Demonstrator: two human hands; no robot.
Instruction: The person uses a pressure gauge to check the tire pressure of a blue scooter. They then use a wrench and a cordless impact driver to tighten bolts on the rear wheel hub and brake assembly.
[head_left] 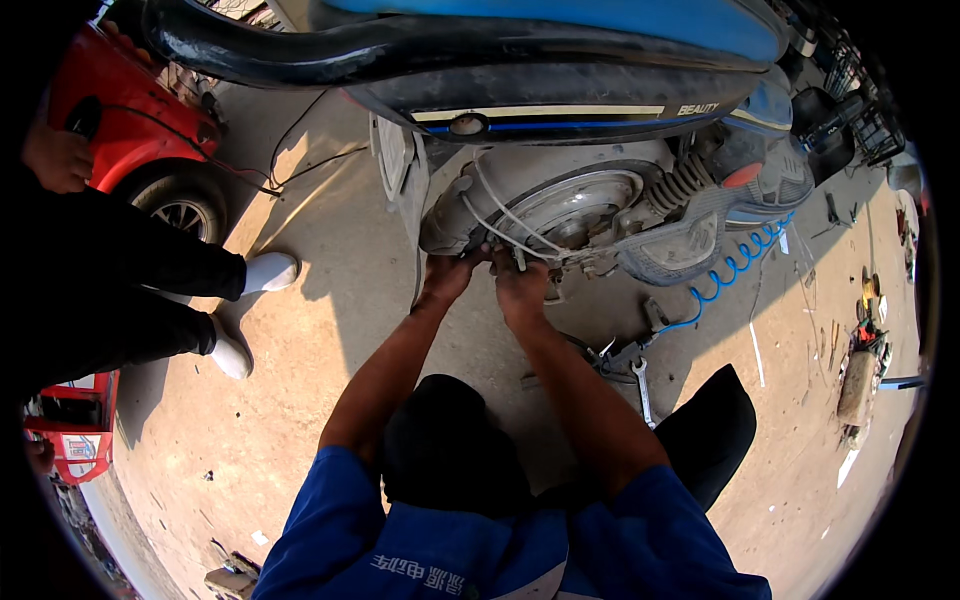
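Note:
A scooter with a blue and black body [580,95] is right in front of me, its dusty wheel [600,190] facing my hands. My left hand [450,277] is at the wheel's near left edge, fingers closed and pressed in by the tyre. Just beside it, my right hand [522,292] is curled below the hub side, next to a small pale metal part [520,258]. What either hand grips is too small and shaded to make out. Two pale cables [510,220] loop across the wheel above my fingers. A coil spring [678,188] is right of the wheel.
An open-end wrench [643,390] and a metal tool [622,358] lie by my right forearm. A blue coiled hose [735,265] runs behind them. At left stand a person in dark trousers [170,250] and a red vehicle [140,110]. Scattered parts [862,370] lie far right.

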